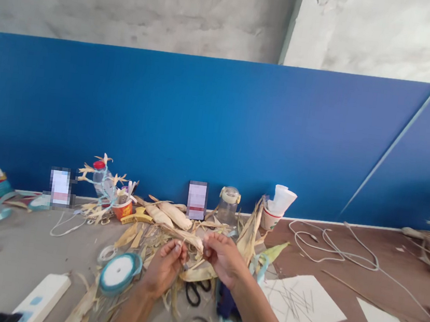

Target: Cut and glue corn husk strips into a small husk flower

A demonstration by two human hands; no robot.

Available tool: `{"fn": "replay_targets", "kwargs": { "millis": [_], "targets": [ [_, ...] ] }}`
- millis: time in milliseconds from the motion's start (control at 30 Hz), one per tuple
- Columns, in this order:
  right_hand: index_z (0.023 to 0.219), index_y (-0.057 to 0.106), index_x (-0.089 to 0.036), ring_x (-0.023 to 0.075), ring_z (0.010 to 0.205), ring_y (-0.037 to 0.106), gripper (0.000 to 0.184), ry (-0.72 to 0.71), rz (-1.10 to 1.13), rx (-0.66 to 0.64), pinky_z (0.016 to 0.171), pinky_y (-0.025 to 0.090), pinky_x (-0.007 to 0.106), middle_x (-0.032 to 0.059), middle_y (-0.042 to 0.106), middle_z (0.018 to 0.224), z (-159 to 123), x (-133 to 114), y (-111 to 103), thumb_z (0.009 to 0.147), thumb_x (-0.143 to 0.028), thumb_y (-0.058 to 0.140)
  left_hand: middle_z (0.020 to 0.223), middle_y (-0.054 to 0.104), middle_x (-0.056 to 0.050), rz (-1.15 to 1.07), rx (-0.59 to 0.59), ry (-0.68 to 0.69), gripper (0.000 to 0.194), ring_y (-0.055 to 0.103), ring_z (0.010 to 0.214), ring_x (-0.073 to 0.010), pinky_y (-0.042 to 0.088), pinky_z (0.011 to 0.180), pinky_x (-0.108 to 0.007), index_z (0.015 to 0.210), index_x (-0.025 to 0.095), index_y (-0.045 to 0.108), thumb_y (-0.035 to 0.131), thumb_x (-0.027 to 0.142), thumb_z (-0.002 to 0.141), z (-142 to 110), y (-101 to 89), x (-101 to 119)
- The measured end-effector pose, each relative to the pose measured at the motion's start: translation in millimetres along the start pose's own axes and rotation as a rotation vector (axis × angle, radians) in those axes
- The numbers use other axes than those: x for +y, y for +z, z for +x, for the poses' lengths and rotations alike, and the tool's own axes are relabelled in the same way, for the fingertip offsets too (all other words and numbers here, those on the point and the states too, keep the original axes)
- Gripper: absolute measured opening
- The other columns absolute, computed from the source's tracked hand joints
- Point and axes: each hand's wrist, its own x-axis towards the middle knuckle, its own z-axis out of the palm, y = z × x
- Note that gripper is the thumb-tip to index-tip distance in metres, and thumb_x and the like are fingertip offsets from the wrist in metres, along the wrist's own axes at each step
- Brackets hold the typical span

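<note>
Above the husk-strewn table, my left hand (165,269) is closed in a pinch, thumb against index finger; a tiny pale bit shows at the fingertips. My right hand (224,259) pinches too, a short way to the right, and whatever it holds is too small to name. Dried corn husks (201,273) lie beneath and behind both hands. Below them are the black handles of scissors (193,293). A teal ribbon spool (119,273) lies left of my left hand, with a roll of white tape (107,254) behind it.
A phone (197,200), a clear bottle (228,204) and paper cups (271,219) stand along the blue partition (219,130). Thin sticks lie on white paper (322,305) at right, near a white cable (363,258). A power strip (43,299) sits at front left.
</note>
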Motion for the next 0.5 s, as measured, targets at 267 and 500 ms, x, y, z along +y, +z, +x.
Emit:
{"fn": "replay_targets", "kwargs": {
  "millis": [267, 500],
  "targets": [
    [0.057, 0.054, -0.015, 0.0064, 0.045, 0.040, 0.021, 0.024, -0.176, -0.042, 0.050, 0.028, 0.021, -0.0054, 0.049, 0.048, -5, 0, 5, 0.058, -0.030, 0.068, 0.065, 0.058, 0.001, -0.050, 0.117, 0.032, 0.020, 0.049, 0.059, -0.0082, 0.042, 0.059, -0.020, 0.069, 0.014, 0.066, 0.078, 0.029, 0.064, 3, -5.1, -1],
    [0.051, 0.043, -0.018, 0.0078, 0.044, 0.032, 0.033, 0.025, -0.878, -0.187, 0.047, 0.023, 0.022, -0.0064, 0.038, 0.044, -19, 19, -9, 0.080, -0.033, 0.045, 0.063, 0.055, 0.002, -0.041, 0.106, 0.064, 0.023, 0.046, 0.057, -0.0078, 0.041, 0.058, -0.020, 0.066, 0.014, 0.062, 0.074, 0.033, 0.068, 5, -4.7, -2]
  ]
}}
